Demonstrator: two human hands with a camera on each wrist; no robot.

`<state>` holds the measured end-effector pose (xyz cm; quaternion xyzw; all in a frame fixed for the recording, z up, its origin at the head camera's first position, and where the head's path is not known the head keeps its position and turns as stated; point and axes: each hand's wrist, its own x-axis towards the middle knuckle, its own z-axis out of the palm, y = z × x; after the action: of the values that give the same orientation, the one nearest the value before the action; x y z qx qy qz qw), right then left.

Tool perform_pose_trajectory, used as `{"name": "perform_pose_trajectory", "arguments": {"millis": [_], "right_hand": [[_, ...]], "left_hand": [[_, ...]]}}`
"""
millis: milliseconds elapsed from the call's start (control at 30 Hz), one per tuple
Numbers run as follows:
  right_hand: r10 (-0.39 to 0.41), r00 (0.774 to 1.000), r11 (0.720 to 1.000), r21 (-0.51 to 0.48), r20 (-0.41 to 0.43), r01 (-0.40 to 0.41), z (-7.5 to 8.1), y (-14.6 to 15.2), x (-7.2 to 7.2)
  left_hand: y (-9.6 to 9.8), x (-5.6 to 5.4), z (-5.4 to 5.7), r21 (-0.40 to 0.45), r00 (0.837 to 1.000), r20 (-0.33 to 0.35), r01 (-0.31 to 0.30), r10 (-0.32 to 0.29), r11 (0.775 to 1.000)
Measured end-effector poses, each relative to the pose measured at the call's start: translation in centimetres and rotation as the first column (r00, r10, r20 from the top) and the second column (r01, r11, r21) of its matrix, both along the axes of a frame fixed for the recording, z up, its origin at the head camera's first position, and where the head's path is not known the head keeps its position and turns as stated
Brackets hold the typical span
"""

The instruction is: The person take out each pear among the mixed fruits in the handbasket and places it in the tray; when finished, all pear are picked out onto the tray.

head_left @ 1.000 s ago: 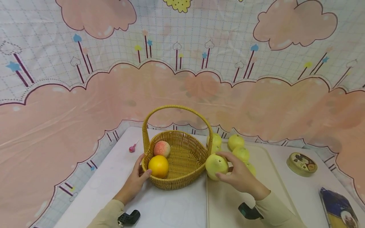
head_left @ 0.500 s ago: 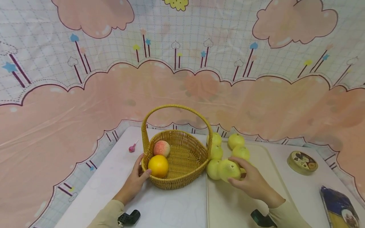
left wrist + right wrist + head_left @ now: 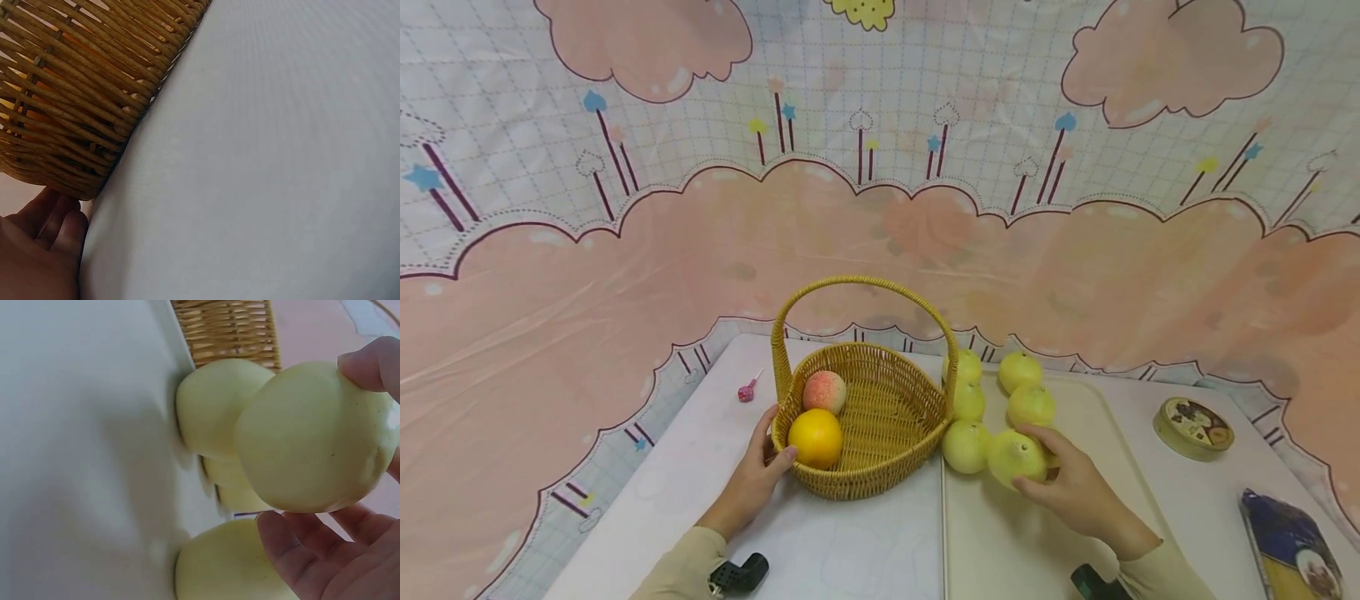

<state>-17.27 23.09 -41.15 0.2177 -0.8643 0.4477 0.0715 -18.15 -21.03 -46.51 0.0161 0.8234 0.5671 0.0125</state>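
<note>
A wicker basket with a tall handle stands mid-table, holding a peach and an orange. My left hand grips its left side, thumb over the rim; in the left wrist view, the fingers meet the weave low down. My right hand holds a pale green apple between thumb and fingers. In the right wrist view the held apple is raised off the tray surface, close to another apple. Several more green apples sit in rows behind it.
The cream tray bears the apples, right of the basket. Further right are a round tin and a blue and yellow packet. A wrapped lollipop lies left of the basket. A printed cloth hangs behind.
My right hand has carried the apple rightward from beside the basket rim, uncovering the apple behind it. My left hand and the basket have stayed put.
</note>
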Motion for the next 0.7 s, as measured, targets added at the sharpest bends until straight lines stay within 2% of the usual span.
{"name": "perform_pose_trajectory", "arguments": {"millis": [233, 700], "right_hand": [[-0.001, 1.0, 1.0, -0.018, 0.002, 0.001, -0.5, 0.0, -0.1], [-0.017, 1.0, 1.0, 0.018, 0.004, 0.017, -1.1, -0.5, 0.2]], "left_hand": [[0.0, -0.2, -0.1, -0.012, 1.0, 0.015, -0.011, 0.011, 1.0], [-0.1, -0.2, -0.2, -0.014, 1.0, 0.012, -0.008, 0.009, 1.0]]}}
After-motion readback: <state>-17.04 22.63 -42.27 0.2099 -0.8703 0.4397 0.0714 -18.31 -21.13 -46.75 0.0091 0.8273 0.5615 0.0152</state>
